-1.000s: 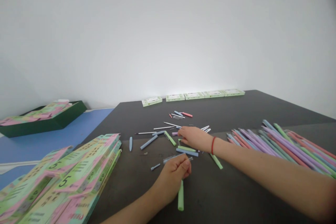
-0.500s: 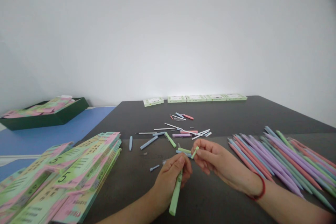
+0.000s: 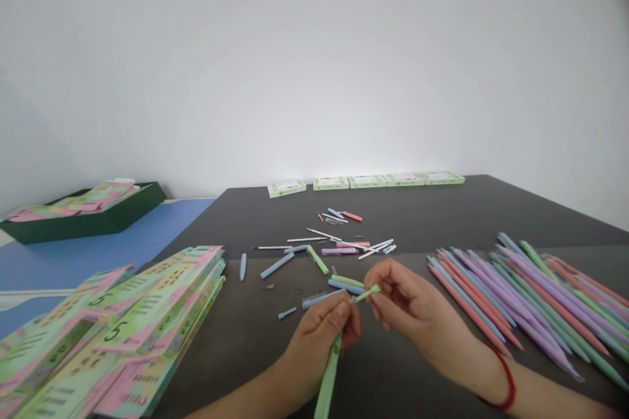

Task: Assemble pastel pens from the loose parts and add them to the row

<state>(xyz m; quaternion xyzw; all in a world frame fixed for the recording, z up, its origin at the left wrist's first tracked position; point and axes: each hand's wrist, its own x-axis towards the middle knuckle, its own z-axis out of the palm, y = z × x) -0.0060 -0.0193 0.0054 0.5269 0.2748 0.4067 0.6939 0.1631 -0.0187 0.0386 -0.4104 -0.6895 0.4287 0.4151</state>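
My left hand [image 3: 327, 334] is closed round a green pen barrel [image 3: 328, 376], whose wide end points down toward me. Between finger and thumb, my right hand [image 3: 400, 294] pinches a small green pen part [image 3: 369, 292]; its thin end reaches the fingertips of my left hand. Just beyond my hands lie a blue tube [image 3: 322, 299] and a green piece [image 3: 346, 280]. Further off are white refills [image 3: 377, 249], a purple piece [image 3: 339, 251] and a blue barrel [image 3: 278, 265].
Pens in several colours [image 3: 535, 308] are spread at the right. Printed packs [image 3: 142, 334] are piled at the left, near a dark green tray [image 3: 98, 226] on a blue surface. Light green boxes [image 3: 366, 181] line the black table's [image 3: 422, 216] far edge.
The small green part in my right hand has turned and now meets my left fingertips. The green barrel has dropped slightly lower in view, and more of the blue tube shows.
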